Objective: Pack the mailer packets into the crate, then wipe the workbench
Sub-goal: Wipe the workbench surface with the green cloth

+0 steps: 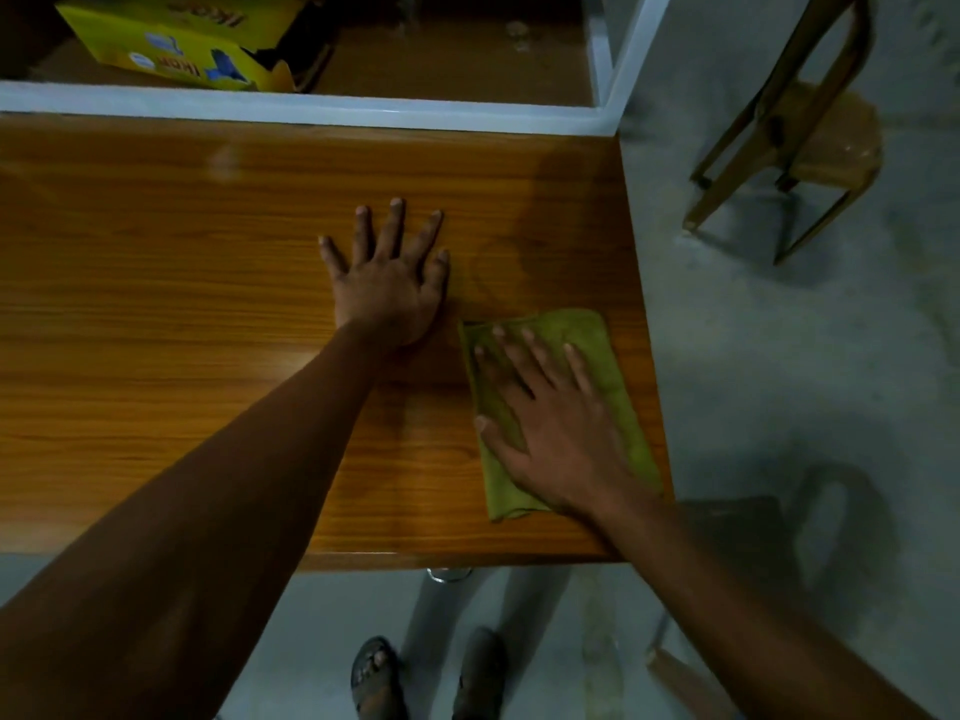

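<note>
At the far left, beyond a pale painted rail (311, 103), a glossy yellow cardboard box (176, 39) with printed lettering sits on a lower brown surface. The tabletop (156, 304) is smooth, shiny wood-grain laminate, rectangular, with a rounded front edge. The left hand (387, 283) lies flat on it, grip spread wide, fingers straight, palm down on the bare wood. Just beside it to the right, the right hand (550, 423) presses flat on a green cloth (608, 356), a soft, nappy, folded rectangle near the tabletop's right edge; its grip is spread too, fingers straight. On the grey concrete floor stands a brown plastic chair (810, 127).
</note>
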The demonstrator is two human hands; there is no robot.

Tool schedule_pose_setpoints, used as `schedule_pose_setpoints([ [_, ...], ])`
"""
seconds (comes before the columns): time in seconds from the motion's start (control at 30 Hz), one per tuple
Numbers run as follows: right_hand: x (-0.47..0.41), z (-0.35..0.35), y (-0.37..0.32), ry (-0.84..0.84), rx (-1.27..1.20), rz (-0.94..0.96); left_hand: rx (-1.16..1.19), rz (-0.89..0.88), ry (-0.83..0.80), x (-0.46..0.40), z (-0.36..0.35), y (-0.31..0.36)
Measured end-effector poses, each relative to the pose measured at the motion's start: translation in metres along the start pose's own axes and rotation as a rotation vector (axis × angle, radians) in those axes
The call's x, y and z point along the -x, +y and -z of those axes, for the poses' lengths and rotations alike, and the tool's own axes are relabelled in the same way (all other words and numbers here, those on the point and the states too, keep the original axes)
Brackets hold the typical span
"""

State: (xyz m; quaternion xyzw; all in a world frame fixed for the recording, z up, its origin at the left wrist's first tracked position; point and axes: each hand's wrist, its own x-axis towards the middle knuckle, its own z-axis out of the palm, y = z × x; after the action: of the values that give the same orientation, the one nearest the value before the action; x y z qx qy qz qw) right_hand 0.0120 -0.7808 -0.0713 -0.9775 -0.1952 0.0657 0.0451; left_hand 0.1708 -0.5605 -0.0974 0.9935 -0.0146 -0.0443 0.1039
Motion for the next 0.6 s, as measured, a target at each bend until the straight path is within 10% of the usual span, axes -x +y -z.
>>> schedule_pose_setpoints([
  [0.3,-0.174,0.030,0.106,0.031,-0.041,-0.208,-0.027,-0.003,0.049,-0.003,-0.006,-0.002],
  [0.6,0.000,0.002,0.057,0.049,0.009,-0.136,-0.027,0.015,0.004,-0.001,-0.002,0.001],
])
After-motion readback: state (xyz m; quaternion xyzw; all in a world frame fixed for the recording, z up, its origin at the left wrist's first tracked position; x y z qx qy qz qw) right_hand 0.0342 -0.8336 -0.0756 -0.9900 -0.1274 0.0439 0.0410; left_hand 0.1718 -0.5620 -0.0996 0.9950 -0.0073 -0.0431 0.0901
